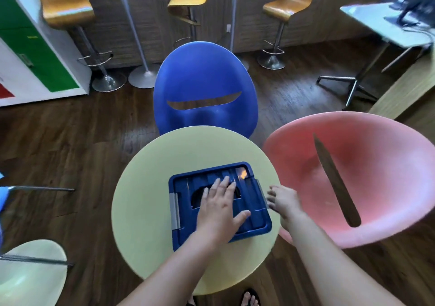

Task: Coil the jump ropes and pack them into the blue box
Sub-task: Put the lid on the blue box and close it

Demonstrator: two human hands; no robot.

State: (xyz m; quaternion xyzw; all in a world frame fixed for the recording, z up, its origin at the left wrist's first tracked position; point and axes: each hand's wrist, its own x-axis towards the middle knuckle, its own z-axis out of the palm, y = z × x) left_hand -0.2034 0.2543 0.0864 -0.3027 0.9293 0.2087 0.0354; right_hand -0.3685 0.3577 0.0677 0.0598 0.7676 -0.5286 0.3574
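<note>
A blue box (256, 221) with its lid on sits on a round pale yellow table (164, 164). Grey latches show on its left (175, 210) and right sides. My left hand (220, 208) lies flat on the lid with fingers spread, pressing on it. My right hand (283, 201) is at the box's right edge, fingers curled at the right latch; whether they grip it is unclear. No jump ropes are visible; the lid hides the inside.
A blue chair (204, 89) stands behind the table and a pink chair (367, 181) at the right. A pale chair (30, 272) is at lower left. Bar stools (284, 6) and a white desk (386, 23) stand further back on the wooden floor.
</note>
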